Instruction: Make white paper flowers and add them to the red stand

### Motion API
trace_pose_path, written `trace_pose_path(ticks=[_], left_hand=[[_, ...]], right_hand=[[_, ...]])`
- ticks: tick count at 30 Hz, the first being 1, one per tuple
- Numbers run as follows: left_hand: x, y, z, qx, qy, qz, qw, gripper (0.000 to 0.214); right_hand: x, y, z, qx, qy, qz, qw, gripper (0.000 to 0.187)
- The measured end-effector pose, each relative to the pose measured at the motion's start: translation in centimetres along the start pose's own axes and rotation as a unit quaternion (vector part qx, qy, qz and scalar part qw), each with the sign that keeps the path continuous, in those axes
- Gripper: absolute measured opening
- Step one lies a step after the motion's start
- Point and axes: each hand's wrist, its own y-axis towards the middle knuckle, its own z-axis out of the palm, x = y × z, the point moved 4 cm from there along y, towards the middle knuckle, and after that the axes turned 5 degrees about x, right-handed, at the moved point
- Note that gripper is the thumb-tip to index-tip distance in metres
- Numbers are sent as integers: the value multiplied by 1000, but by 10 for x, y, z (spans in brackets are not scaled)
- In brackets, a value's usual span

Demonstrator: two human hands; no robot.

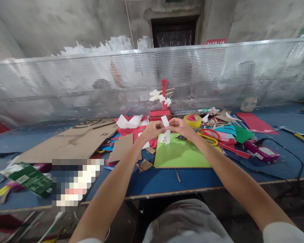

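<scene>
A narrow white paper strip (165,120) is pinched between my two hands above the table. My left hand (154,130) grips it from the left and my right hand (179,127) from the right, fingertips almost meeting. The strip's lower part hangs below the fingers, beside a fringed white piece (162,138); whether they are joined I cannot tell. Beneath my hands lies a lime-green sheet (182,153). Just behind them stands a red box (155,115) with an upright red strip (164,89), which carries white crumpled bits and pale sticks.
Cardboard sheets (68,141) lie left, near a green box (27,179). Yellow tape (192,120), scissors with red and yellow handles (210,136), coloured paper and a purple corded device (262,152) lie right. A perforated metal screen (131,74) closes off the back.
</scene>
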Motion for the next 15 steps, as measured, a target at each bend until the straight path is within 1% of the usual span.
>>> trace_pose_path(ticks=[3, 6, 9, 13, 15], left_hand=[[-1, 0, 0, -7, -2, -2, 1000, 35], [-3, -1, 0, -14, -1, -8, 1000, 34], [-2, -1, 1, -7, -14, -9, 1000, 32], [2, 0, 2, 8, -54, -7, 998, 27], [3, 0, 2, 13, -58, -7, 998, 25]], right_hand=[[0, 0, 0, -1, 14, 1, 1000, 24], [0, 0, -1, -10, 13, 6, 1000, 27], [0, 0, -2, -20, 19, 9, 1000, 30], [-1, 0, -3, -26, 25, 14, 999, 30], [-2, 0, -4, -27, 23, 18, 999, 30]])
